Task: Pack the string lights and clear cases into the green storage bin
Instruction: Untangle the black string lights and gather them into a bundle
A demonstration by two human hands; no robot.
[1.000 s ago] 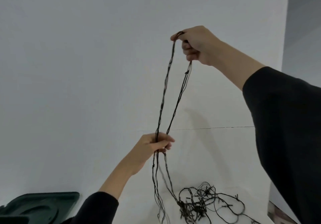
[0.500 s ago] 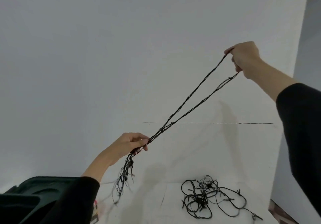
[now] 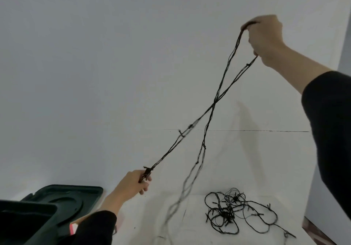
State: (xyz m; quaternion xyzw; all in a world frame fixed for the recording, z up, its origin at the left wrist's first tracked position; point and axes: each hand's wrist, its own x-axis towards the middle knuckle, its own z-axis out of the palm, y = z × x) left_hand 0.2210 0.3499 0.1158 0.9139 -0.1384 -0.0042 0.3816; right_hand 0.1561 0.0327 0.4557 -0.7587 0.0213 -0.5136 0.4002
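A black string of lights (image 3: pixel 215 104) stretches taut between my two hands. My right hand (image 3: pixel 265 39) is raised high at the right and grips the looped strands. My left hand (image 3: pixel 134 183) is low in the middle and pinches the lower end of the strands. A loose stretch of the string hangs from the crossing down to the white table (image 3: pixel 275 168), blurred near the bottom. More of the black string lies in a tangled heap (image 3: pixel 231 211) on the table at lower right. The dark green storage bin (image 3: pixel 22 223) sits at the bottom left. No clear cases are in view.
The bin's green lid (image 3: pixel 70 201) lies flat behind the bin. A small pink and white thing (image 3: pixel 73 228) shows by my left sleeve. A white wall fills the background, and the table's right edge meets a dark floor at lower right.
My left hand has slid lower along the strands, away from my right hand. A loose stretch now swings down toward the table. My right hand stays raised at the right.
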